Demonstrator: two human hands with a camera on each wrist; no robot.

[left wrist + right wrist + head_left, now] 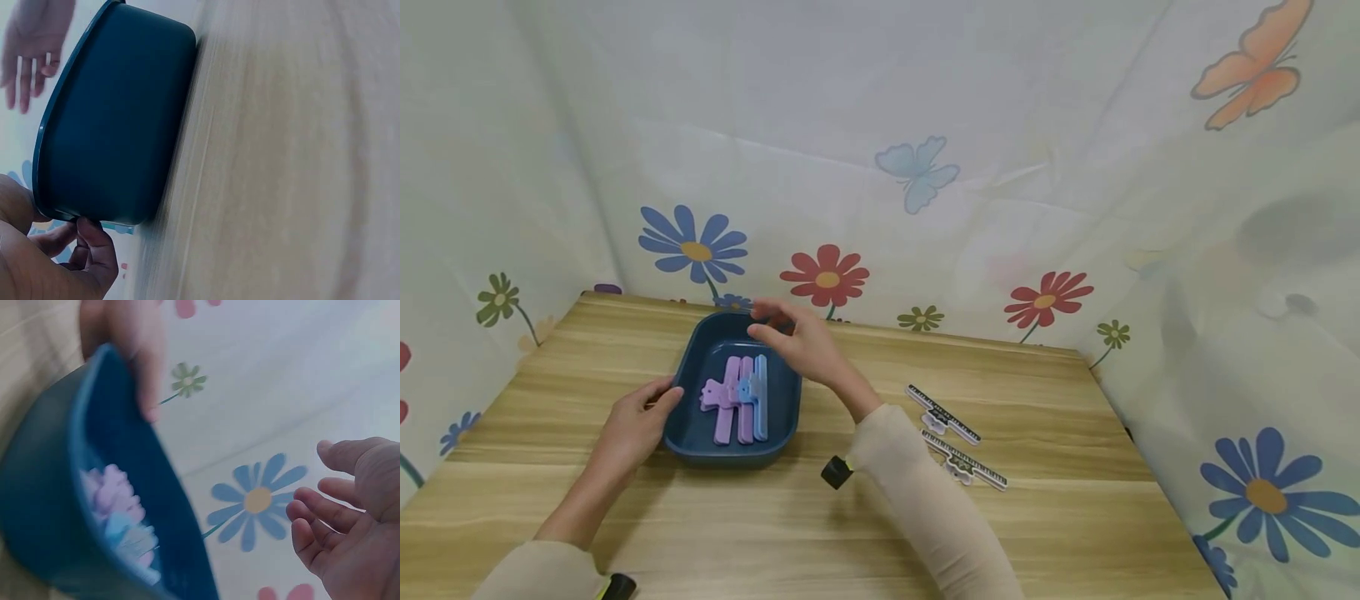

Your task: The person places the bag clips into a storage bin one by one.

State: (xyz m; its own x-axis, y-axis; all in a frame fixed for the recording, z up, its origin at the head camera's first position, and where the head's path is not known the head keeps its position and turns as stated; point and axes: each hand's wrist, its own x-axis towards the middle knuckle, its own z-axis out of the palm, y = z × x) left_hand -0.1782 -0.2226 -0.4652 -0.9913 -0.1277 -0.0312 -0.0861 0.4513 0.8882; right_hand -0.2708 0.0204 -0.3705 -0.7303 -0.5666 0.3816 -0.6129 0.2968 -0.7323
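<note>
A dark blue plastic basin [782,433] stands on the wooden table, left of the middle. My left hand [634,425] pinches its left rim, the thumb over the edge and the fingers against the outer wall in the left wrist view. Inside lie two purple clips [726,412] and a light blue clip [761,417], side by side. Above the basin's far right corner, my right hand [801,337] hovers with loosely bent fingers and nothing in it. The right wrist view shows that right hand [350,519] apart from the basin [44,462].
To the right on the table [1060,533] lie two black-and-white ruler-like clips [951,421], one nearer me than the other. A curtain [820,108] printed with flowers and butterflies hangs behind the table and along its sides. A small purple object [607,289] sits at the far left corner.
</note>
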